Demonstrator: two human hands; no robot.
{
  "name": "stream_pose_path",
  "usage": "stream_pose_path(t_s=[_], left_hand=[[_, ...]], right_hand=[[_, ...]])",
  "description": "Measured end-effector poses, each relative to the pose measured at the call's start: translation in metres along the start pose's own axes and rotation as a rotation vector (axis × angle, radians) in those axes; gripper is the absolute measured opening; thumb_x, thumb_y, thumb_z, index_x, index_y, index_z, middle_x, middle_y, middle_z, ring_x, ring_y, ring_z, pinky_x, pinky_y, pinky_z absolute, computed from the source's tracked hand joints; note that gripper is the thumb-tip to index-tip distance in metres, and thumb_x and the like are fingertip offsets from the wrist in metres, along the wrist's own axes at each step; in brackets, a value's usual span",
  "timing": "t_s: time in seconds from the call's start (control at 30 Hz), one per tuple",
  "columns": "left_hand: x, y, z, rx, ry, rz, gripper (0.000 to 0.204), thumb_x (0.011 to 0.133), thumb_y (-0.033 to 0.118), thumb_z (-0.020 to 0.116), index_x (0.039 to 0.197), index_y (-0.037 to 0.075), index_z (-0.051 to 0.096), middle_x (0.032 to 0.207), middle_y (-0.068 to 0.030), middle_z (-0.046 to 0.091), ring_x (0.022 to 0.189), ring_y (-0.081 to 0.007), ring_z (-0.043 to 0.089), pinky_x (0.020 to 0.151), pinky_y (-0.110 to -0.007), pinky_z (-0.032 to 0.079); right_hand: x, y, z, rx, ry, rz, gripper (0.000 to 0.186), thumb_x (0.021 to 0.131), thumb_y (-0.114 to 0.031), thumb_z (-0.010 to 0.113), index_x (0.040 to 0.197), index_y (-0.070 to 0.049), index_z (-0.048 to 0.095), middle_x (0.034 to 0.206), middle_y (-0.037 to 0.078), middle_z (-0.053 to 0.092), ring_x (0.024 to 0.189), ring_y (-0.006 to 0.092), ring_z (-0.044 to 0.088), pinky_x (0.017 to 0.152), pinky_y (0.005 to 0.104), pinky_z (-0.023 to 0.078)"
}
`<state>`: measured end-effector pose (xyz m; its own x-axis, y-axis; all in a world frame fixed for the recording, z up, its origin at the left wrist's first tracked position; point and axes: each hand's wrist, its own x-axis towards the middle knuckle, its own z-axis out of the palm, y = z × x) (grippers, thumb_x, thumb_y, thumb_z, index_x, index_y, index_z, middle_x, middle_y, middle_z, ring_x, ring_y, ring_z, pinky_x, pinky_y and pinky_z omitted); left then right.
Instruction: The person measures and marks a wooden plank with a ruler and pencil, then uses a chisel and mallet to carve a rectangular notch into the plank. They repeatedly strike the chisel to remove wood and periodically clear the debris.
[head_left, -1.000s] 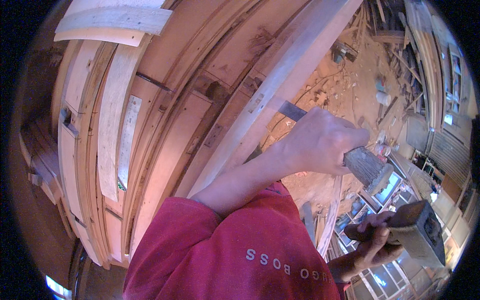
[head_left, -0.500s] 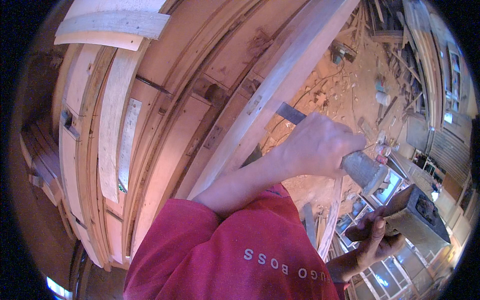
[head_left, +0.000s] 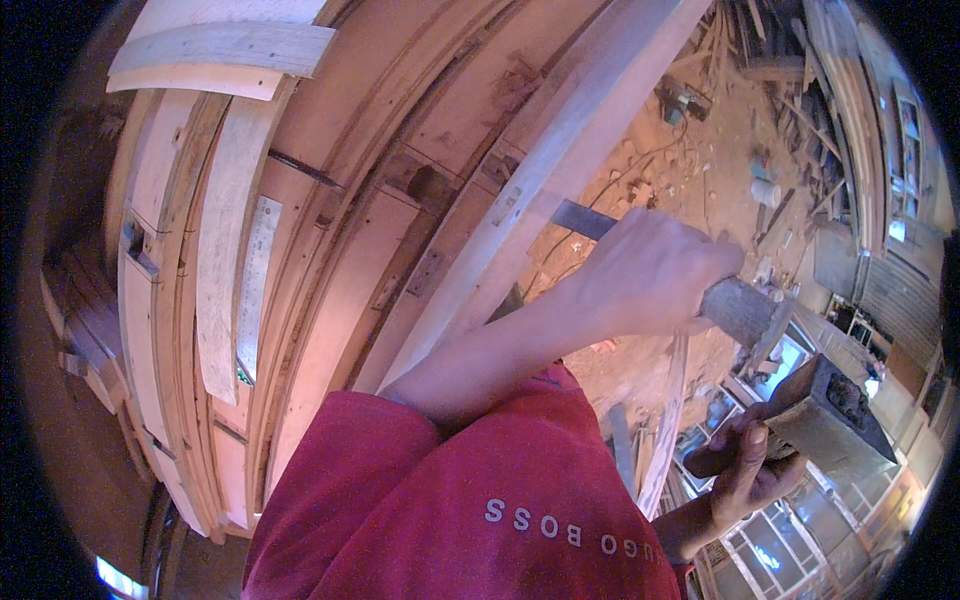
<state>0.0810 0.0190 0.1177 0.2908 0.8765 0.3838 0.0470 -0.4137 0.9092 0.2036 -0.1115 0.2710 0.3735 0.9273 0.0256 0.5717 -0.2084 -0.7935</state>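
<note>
My left hand [head_left: 660,275] is closed around a chisel, whose worn handle [head_left: 745,312] sticks out to the right of my fist. Its flat dark blade [head_left: 582,220] points up-left, its tip at the edge of a long pale timber beam [head_left: 545,170]; whether it bites into the wood I cannot tell. My right hand [head_left: 750,475] grips a heavy square-headed mallet at the lower right, with the head [head_left: 830,410] just below and beside the end of the chisel handle. Most of the mallet's handle is hidden by my fingers.
Long curved boards [head_left: 350,300] fill the left half, with a pale loose plank [head_left: 225,250] and a marked measuring strip [head_left: 260,250] on them. Wood scraps and cables lie on the dirt floor [head_left: 640,185], near a white bucket [head_left: 766,192]. Timber piles [head_left: 835,140] stand along the right.
The mallet head has risen and tilted slightly toward the chisel handle since a second ago. My left fist and the chisel handle have shifted a little up and to the right since half a second ago.
</note>
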Motion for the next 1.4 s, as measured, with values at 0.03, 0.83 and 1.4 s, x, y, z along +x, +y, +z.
stream_pose_path(t_s=[0.03, 0.83, 1.4], left_hand=[[-0.002, 0.001, -0.002, -0.001, -0.013, 0.011, 0.026, 0.066, 0.028, 0.074, 0.074, 0.011, 0.056, 0.061, -0.0096, 0.059, 0.058, -0.0316, 0.063, 0.053, -0.045, 0.048], [-0.014, 0.002, 0.015, 0.049, -0.033, 0.094, 0.025, 0.066, 0.026, 0.075, 0.073, 0.012, 0.056, 0.059, -0.0067, 0.057, 0.053, -0.0281, 0.061, 0.046, -0.042, 0.046], [-0.010, 0.005, 0.015, -0.021, 0.054, 0.151, 0.018, 0.067, 0.020, 0.074, 0.069, 0.012, 0.058, 0.056, -0.0059, 0.054, 0.048, -0.0264, 0.059, 0.043, -0.039, 0.044]], right_hand=[[-0.001, 0.002, -0.001, -0.008, 0.010, -0.012, 0.045, 0.090, -0.021, 0.069, 0.121, 0.004, 0.047, 0.078, 0.011, 0.055, 0.053, 0.0149, 0.050, 0.047, 0.0265, 0.042], [-0.004, 0.013, 0.002, 0.029, 0.085, -0.124, 0.052, 0.087, -0.019, 0.073, 0.122, 0.006, 0.045, 0.086, 0.015, 0.059, 0.061, 0.0188, 0.058, 0.050, 0.0274, 0.046], [0.005, 0.016, 0.003, 0.101, 0.168, -0.064, 0.049, 0.083, -0.025, 0.076, 0.108, 0.006, 0.047, 0.069, 0.012, 0.056, 0.049, 0.0189, 0.054, 0.042, 0.0303, 0.046]])
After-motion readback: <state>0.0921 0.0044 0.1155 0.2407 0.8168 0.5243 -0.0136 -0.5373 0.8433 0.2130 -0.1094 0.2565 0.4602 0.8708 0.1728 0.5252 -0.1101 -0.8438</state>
